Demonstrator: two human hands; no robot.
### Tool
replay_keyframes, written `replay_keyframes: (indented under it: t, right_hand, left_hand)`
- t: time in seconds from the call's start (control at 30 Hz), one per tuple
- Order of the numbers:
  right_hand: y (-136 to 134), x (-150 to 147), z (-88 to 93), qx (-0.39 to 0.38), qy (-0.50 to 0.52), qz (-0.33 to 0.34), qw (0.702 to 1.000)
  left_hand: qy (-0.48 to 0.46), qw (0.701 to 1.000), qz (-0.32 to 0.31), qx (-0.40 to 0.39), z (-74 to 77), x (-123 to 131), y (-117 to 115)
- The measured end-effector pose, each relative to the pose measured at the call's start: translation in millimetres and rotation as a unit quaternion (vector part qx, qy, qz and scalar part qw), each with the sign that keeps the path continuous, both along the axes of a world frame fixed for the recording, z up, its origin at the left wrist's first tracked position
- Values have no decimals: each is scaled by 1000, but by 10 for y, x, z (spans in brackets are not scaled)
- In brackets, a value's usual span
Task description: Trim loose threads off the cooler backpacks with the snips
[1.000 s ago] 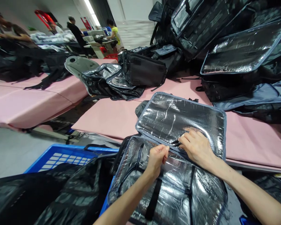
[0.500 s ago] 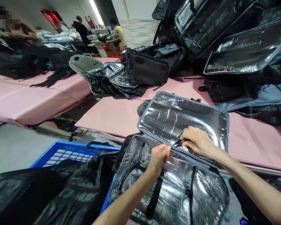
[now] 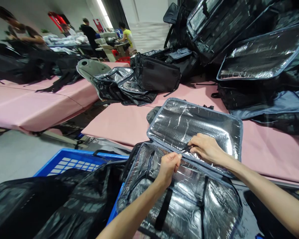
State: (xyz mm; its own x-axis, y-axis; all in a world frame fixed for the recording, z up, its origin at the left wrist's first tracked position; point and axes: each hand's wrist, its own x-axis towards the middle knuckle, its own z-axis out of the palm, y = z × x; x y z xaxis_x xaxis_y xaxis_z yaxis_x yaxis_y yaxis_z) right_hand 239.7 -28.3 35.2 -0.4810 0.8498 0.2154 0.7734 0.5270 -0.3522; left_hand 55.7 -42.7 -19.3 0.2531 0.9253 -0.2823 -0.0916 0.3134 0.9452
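Note:
A bag [image 3: 186, 186] with a shiny silver lining lies unfolded before me, its flap [image 3: 196, 122] laid back on the pink table. Grey-blue binding edges the flap. At the hinge seam my left hand [image 3: 169, 164] is closed in a pinch; whatever lies between the fingertips is too small to make out. My right hand [image 3: 206, 147] rests over the flap's lower part, fingers curled around small dark thread snips [image 3: 185, 149], mostly hidden by the hand. Their tip points at the seam beside my left fingertips.
A blue plastic crate [image 3: 72, 162] with dark bags [image 3: 64, 202] stands at the left. More lined bags [image 3: 261, 56] are piled at the back right, and others [image 3: 154, 73] lie on the pink table [image 3: 119, 119]. Several people [image 3: 88, 35] are in the background.
My right hand has shifted slightly left with the snips, bringing their tip closer to my left fingertips. My left hand keeps its pinch at the seam.

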Motion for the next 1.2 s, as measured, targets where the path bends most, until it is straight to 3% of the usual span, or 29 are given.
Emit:
replay_keyframes:
  t: [0.57,0.73,0.97,1.2]
  right_hand:
    - [-71,-45,63,144,-147,29,978]
    - [-73,3,78,118,-132,36,984]
    - [-32,64,24,18,-30,43,998]
    - [10,-19,-23,37,-59,24,997]
  left_hand:
    - [1,1000,3,-9,-4,-8,-4]
    - [3,1000,8,-13,-9,-7,-5]
    - [-6,1000,3,-20,-15,-11,-3]
    - [-10,1000,9,-22,-9,-10,-7]
